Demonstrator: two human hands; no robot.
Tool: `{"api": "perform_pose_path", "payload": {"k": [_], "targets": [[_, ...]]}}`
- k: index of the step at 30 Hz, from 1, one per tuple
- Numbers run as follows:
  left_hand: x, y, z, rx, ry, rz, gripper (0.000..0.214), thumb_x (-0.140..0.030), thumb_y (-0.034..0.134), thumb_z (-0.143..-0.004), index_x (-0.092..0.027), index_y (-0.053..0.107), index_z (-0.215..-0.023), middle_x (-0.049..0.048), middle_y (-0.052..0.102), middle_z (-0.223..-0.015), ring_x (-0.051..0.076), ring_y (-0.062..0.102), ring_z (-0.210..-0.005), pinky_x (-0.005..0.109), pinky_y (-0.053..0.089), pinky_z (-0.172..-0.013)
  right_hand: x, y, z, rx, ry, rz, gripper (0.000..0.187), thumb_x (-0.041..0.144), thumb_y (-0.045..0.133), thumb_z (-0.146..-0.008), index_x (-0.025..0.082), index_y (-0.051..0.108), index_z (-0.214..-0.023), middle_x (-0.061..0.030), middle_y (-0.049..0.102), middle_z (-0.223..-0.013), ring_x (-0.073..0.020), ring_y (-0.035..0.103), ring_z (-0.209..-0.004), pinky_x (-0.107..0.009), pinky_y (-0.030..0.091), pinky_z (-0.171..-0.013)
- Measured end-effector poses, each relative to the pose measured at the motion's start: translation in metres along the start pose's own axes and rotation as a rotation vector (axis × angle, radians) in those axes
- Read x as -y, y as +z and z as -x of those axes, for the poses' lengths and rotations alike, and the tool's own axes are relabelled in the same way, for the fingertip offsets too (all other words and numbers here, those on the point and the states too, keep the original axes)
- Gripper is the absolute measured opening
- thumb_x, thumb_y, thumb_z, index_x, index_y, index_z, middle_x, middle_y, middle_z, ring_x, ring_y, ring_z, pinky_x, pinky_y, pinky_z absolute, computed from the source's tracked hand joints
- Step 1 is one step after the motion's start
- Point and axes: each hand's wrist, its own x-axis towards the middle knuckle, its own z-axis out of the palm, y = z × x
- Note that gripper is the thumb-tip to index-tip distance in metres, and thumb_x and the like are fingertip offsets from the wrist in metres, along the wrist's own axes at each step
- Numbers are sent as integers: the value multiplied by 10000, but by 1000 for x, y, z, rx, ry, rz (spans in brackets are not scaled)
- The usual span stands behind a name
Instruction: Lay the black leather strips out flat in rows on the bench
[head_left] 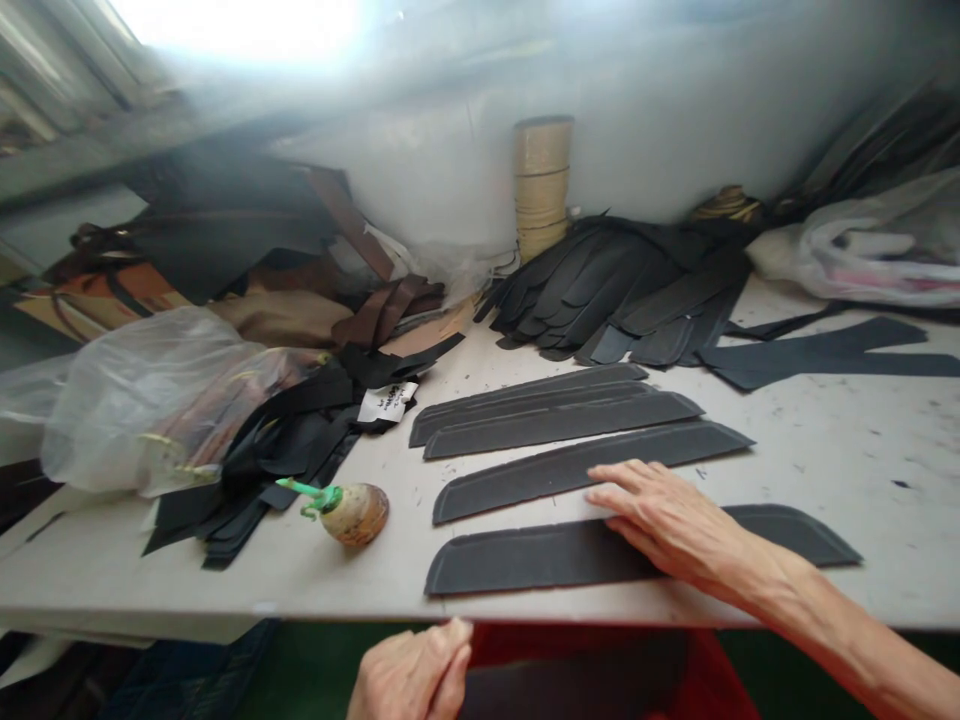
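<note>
On the pale desk point(825, 450), a stack of tan tape rolls point(541, 185) stands at 12 o'clock against the wall. Just beside it, toward 1 o'clock, a fan of dark pieces point(622, 290) lies spread. At 2 o'clock there is a white bag point(862, 250), with a long dark cutout point(825, 358) flat in front of it. At 9 o'clock a clear plastic bag point(142, 400) rests against a heap of black scraps point(277, 450), which carries a white label point(386, 402). A round brown pot point(354, 513) with a green spout lies at 8 o'clock. Brown leather pieces point(375, 315) are piled at 11 o'clock.

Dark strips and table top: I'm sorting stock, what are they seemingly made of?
The dark strip under the right hand: probably leather or faux leather, matte, with a raised seam along the edge. The table: apparently white-coated board, scuffed and speckled.
</note>
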Motion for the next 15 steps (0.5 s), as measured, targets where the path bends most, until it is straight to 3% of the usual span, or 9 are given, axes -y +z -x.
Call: {"api": "perform_pose_path", "payload": {"k": [3, 8, 11, 15], "targets": [[-3, 18, -7, -44, -46, -61, 299, -68, 480, -858, -79, 514, -1156, 56, 675, -755, 111, 586, -551, 216, 458, -550, 0, 10, -12, -67, 39, 63, 439, 43, 372, -837, 184, 535, -1220, -144, 472, -1323, -308, 493, -1108, -498, 420, -869], [-12, 30, -25, -127, -130, -124, 242, -53, 483, -834, -145, 559, -1044, 47, 611, -726, 166, 553, -659, 297, 465, -615, -1, 24, -13, -105, -3, 74, 343, 128, 423, -879, 282, 590, -1135, -68, 587, -1175, -250, 561, -998, -430, 467, -816], [-8, 28, -48, -76, -188, -156, 225, -66, 467, -840, -175, 567, -1010, 82, 613, -901, 209, 561, -856, 361, 482, -742, -13, 25, -28, -167, 21, 92, 307, 194, 426, -899, 235, 584, -1159, -98, 564, -1211, -254, 546, -1035, -425, 451, -849], [15, 32, -81, 46, -294, -219, 265, -109, 483, -839, -178, 553, -1085, 119, 572, -1121, 263, 524, -1029, 443, 468, -848, -24, 26, -54, -224, 82, 135, 355, 195, 456, -873, 129, 561, -1206, -174, 505, -1285, -328, 511, -1090, -488, 431, -844]]}}
